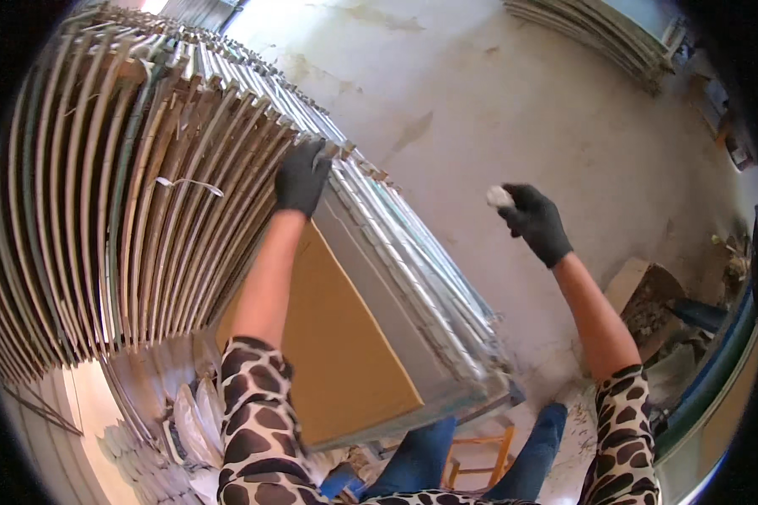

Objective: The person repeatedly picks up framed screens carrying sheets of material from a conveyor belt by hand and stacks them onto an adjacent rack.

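Note:
My left hand (301, 176), in a black glove, grips the top edge of a framed panel (345, 337) in a long row of upright panels (143, 185) that lean against each other. The panel's tan back and grey face tilt away from the stack toward me. My right hand (535, 220), also in a black glove, is raised over the floor to the right and pinches a small white lump (499, 197) between its fingers. Both sleeves have a brown and white spotted pattern.
A stained concrete floor (497, 109) spreads to the right. More stacked panels (615, 34) lie at the top right. Cardboard and debris (648, 303) sit at the right edge. A small wooden stool (480, 459) stands by my legs, and folded white sheets (185, 421) lie at the lower left.

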The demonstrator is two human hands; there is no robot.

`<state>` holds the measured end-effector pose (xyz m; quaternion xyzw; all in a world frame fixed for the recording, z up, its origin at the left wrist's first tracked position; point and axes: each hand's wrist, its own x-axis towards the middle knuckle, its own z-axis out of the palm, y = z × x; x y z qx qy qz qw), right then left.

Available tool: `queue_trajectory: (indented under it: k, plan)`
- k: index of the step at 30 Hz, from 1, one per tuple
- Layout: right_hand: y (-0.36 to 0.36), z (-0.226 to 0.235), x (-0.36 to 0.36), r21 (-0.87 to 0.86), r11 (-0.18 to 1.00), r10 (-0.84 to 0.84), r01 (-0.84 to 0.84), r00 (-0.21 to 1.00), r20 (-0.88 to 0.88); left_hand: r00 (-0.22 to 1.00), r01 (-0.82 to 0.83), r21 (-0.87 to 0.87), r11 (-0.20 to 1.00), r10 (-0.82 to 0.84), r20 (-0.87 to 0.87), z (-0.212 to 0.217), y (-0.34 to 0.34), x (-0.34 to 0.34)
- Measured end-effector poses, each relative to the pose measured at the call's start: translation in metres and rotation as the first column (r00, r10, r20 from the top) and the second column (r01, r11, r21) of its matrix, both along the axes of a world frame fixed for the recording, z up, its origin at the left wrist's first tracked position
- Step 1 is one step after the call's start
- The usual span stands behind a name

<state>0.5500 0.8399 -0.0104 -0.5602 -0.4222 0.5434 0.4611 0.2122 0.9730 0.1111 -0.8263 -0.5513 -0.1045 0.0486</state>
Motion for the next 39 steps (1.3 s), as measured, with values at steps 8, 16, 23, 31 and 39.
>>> queue_trajectory:
  k: [8,16,23,31,39]
  plan:
    - [0.134,-0.020,-0.130,0.150,0.984,0.043,-0.091,0.953,0.298,0.811,-0.285,-0.523,0.803,-0.089,-0.579,-0.073,0.130,0.025]
    - [0.200,-0.032,-0.223,0.250,0.947,0.127,-0.202,0.950,0.286,0.953,-0.156,-0.501,0.851,-0.003,-0.302,-0.050,0.128,-0.013]
    - [0.218,-0.039,-0.262,0.185,0.971,0.046,-0.154,0.873,0.486,0.981,-0.115,-0.476,0.872,0.024,-0.193,-0.057,0.125,-0.019]
    - [0.003,0.020,-0.082,0.150,0.989,-0.010,-0.018,0.983,0.183,0.877,-0.107,-0.776,0.621,0.427,0.220,-0.067,0.116,-0.023]
    - [-0.597,-0.014,0.138,-0.407,-0.349,-0.831,0.844,-0.078,0.551,0.911,0.390,-0.012,0.921,-0.384,0.153,0.028,-0.123,0.094]
